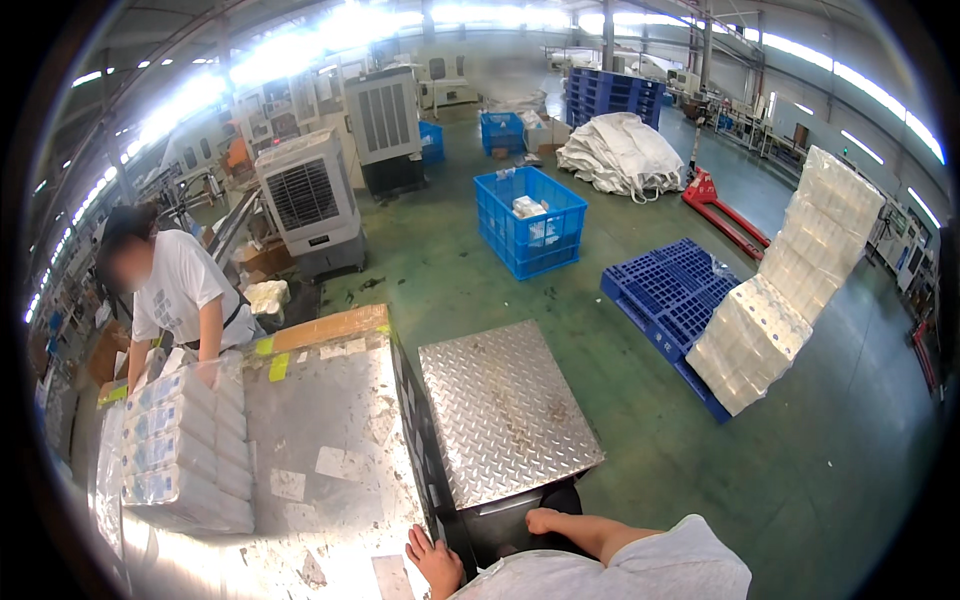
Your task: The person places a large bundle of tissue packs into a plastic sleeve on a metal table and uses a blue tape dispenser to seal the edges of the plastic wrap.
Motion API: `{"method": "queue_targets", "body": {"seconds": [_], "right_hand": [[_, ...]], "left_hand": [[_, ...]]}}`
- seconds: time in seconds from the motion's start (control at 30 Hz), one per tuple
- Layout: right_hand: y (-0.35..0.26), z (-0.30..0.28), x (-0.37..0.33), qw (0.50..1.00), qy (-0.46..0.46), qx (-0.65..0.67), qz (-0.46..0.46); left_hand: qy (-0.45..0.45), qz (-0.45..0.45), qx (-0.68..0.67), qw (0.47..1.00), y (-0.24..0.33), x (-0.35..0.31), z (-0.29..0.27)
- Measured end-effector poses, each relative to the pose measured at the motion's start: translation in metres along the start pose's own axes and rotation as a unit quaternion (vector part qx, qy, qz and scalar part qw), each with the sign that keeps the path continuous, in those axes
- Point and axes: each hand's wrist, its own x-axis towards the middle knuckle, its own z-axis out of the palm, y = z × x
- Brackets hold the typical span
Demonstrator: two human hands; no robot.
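Left hand (433, 563) is laid on the near right edge of the big metal table (330, 420), with its fingers a little apart and nothing held in it. At the far left, a co-worker in a white shirt (190, 280) is seen bent over the table. White packs in clear wrap (190, 450) are set on the table's left side, and the co-worker's arms are reached down behind them. Past the table, two big gray fan boxes (305, 190) are stood on the floor. Just right of the table, a shiny, bumpy metal plate (510, 400) is placed, lower than the tabletop. By its near edge, the right hand (541, 521) is held over something black (500, 540). Its fingers look curled, but whether they are all the way closed, or on what, cannot be told. Farther off, a blue crate (530, 235) is filled partly with white things. To the right, more white wrapped packs (800, 270) are piled high on a blue pallet (670, 285), and a red pallet truck (720, 210) is parked behind.
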Motion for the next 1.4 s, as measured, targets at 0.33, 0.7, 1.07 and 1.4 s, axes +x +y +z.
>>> {"method": "queue_targets", "body": {"seconds": [0.33,0.7,1.07,1.4], "right_hand": [[0.004,0.001,-0.002,1.0,0.008,0.011,-0.002],[-0.002,-0.003,-0.019,1.0,-0.018,0.016,-0.008],[0.006,0.008,-0.017,1.0,0.019,0.014,-0.01],[0.008,0.005,-0.018,1.0,0.009,0.005,-0.004]], "left_hand": [[-0.007,-0.008,-0.017,1.0,0.006,0.002,-0.008],[-0.002,0.002,-0.013,1.0,0.004,0.003,-0.005],[-0.007,0.0,-0.009,1.0,-0.001,0.0,-0.001],[-0.011,-0.003,-0.02,1.0,0.004,0.004,-0.009]]}}
